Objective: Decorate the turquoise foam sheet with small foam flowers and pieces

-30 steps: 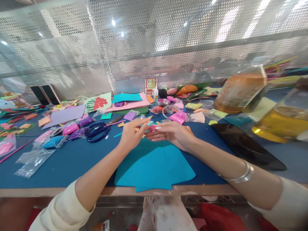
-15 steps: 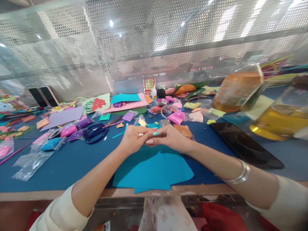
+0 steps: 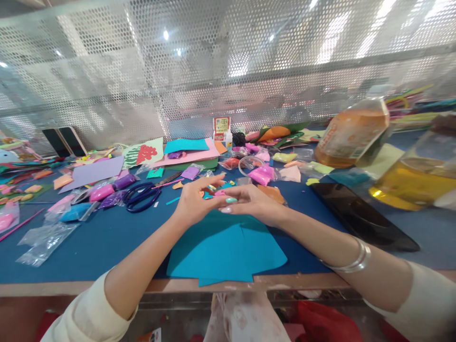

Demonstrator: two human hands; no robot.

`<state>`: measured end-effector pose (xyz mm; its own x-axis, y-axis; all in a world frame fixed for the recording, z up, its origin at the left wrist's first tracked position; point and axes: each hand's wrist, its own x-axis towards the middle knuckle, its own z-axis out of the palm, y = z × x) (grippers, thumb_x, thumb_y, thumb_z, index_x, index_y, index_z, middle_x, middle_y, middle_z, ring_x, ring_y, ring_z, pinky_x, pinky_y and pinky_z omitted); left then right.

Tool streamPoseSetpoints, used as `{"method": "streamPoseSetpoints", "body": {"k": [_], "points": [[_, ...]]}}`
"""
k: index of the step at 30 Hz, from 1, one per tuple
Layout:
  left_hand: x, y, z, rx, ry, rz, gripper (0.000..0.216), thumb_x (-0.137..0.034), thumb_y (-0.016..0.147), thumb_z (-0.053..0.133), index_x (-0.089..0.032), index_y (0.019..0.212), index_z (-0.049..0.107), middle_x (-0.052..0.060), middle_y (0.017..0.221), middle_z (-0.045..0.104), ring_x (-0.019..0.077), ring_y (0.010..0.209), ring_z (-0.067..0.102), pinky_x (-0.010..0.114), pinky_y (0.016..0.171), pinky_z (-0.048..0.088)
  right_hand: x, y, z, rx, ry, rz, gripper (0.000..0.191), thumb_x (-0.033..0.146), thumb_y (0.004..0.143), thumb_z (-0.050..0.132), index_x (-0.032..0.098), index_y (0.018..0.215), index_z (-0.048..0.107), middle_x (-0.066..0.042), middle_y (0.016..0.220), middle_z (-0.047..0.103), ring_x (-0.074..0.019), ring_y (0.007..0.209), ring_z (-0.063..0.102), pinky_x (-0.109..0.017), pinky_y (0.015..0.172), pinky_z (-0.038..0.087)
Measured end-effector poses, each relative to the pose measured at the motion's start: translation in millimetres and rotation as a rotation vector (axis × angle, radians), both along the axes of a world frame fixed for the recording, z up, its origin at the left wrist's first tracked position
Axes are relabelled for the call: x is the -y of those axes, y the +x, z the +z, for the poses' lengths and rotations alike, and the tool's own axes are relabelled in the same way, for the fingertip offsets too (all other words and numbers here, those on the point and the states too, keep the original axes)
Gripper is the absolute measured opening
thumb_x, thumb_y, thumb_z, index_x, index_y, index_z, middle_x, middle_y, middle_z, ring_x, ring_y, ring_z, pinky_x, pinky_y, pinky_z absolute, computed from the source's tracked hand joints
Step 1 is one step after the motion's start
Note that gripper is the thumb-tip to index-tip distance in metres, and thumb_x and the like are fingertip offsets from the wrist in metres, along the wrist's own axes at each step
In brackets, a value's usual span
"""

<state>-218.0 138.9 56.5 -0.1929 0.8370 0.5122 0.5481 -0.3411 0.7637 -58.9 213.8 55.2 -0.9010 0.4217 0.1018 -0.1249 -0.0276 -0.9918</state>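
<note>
Pink clay (image 3: 220, 193), one small piece: sits between left hand (image 3: 194, 199) and right hand (image 3: 258, 203), above blue sheets (image 3: 228, 249) on counter (image 3: 117, 247). Hands together at the fingertips; exact grip hidden. Step, seemingly: finger-shaping. Next move probably calls for light, even pressure.

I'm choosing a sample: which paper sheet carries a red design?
The pale-green rectangular paper sheet; the lavender paper sheet and turquoise paper sheets show none.

Layout of Table (image 3: 117, 251)

Sheets (image 3: 228, 251) reach the near edge, centrally. Left hand (image 3: 194, 202) and right hand (image 3: 256, 202) are above their far end, a piece (image 3: 219, 193) between. Left: scissors (image 3: 153, 187). Right: flat device (image 3: 363, 216), bottle (image 3: 352, 135) behind it. Mesh screen (image 3: 213, 61) at rear.
</note>
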Motion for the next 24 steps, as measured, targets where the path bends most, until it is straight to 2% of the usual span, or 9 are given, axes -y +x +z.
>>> {"method": "streamPoseSetpoints", "body": {"k": [2, 4, 7, 12, 16, 19, 22, 24], "points": [[1.8, 3.9, -0.1, -0.072, -0.031, -0.076, 0.037, -0.037, 0.069, 0.069, -0.018, 0.101, 0.069, 0.006, 0.093, 0.071, 0.0169, 0.077, 0.064, 0.026, 0.068, 0.051, 2.2, -0.1, 0.2, 0.02, 0.086, 0.04, 0.036, 0.03, 0.063, 0.074, 0.017, 0.097, 0.07, -0.004, 0.092, 0.071, -0.0208, 0.094, 0.065, -0.035, 0.088, 0.049], [3.7, 7.3, 0.7, -0.14, -0.082, -0.126, 0.025, -0.04, 0.076, 0.061, -0.019, 0.085, 0.073, 0.005, 0.082, 0.071, 0.0167, 0.075, 0.063, 0.025, 0.067, 0.049, 4.4, -0.8, -0.4, 0.046, 0.124, 0.041, 0.031, 0.034, 0.065, 0.072, 0.017, 0.091, 0.072, -0.003, 0.087, 0.072, -0.0203, 0.088, 0.066, -0.034, 0.084, 0.051], [5.5, 9.9, 2.8, -0.152, -0.129, -0.155, 0.034, -0.042, 0.082, 0.054, -0.017, 0.069, 0.073, 0.003, 0.064, 0.067, 0.0138, 0.061, 0.058, 0.023, 0.057, 0.044, 6.4, -2.5, -2.5, 0.055, 0.098, 0.001, 0.029, 0.04, 0.062, 0.073, 0.017, 0.08, 0.074, -0.002, 0.075, 0.072, -0.0189, 0.075, 0.068, -0.032, 0.075, 0.055], [3.7, 8.0, 2.3, -0.119, -0.093, -0.131, 0.034, -0.038, 0.081, 0.054, -0.014, 0.063, 0.07, 0.001, 0.057, 0.061, 0.0098, 0.053, 0.05, 0.02, 0.049, 0.036, 6.4, -3.4, -1.9, 0.04, 0.038, -0.035, 0.028, 0.042, 0.061, 0.074, 0.018, 0.074, 0.074, -0.003, 0.074, 0.072, -0.0186, 0.072, 0.069, -0.033, 0.073, 0.056], [0.3, 0.8, 1.0, -0.092, -0.035, 0.042, 0.034, -0.042, 0.081, 0.053, -0.014, 0.073, 0.072, -0.001, 0.054, 0.06, 0.0086, 0.048, 0.046, 0.02, 0.044, 0.032, 3.2, -1.6, 1.5, 0.012, -0.037, -0.069, 0.028, 0.038, 0.064, 0.074, 0.016, 0.081, 0.074, -0.007, 0.081, 0.073, -0.0197, 0.077, 0.069, -0.035, 0.079, 0.054], [-2.4, -6.0, 0.2, -0.027, -0.027, 0.122, 0.041, -0.048, 0.08, 0.053, -0.013, 0.088, 0.072, 0.003, 0.065, 0.067, 0.011, 0.052, 0.052, 0.021, 0.044, 0.036, 0.2, -0.6, 3.5, -0.026, -0.116, -0.125, 0.033, 0.037, 0.062, 0.076, 0.014, 0.086, 0.073, -0.01, 0.086, 0.072, -0.0223, 0.082, 0.069, -0.038, 0.083, 0.052], [-3.5, -7.9, -1.1, 0.007, -0.051, 0.049, 0.046, -0.05, 0.076, 0.058, -0.014, 0.103, 0.067, 0.008, 0.088, 0.07, 0.0147, 0.065, 0.061, 0.023, 0.052, 0.046, -0.2, -0.7, 4.4, -0.018, -0.164, -0.129, 0.039, 0.045, 0.065, 0.071, 0.012, 0.086, 0.072, -0.011, 0.086, 0.072, -0.0242, 0.086, 0.068, -0.04, 0.086, 0.05], [-2.2, -4.7, -1.2, -0.019, -0.064, -0.032, 0.044, -0.046, 0.076, 0.06, -0.016, 0.107, 0.065, 0.008, 0.094, 0.07, 0.0164, 0.073, 0.063, 0.025, 0.06, 0.049, 1.7, -0.9, 3.9, 0.004, -0.113, -0.084, 0.038, 0.046, 0.067, 0.069, 0.013, 0.086, 0.072, -0.009, 0.087, 0.072, -0.0223, 0.087, 0.067, -0.037, 0.086, 0.05]]}}
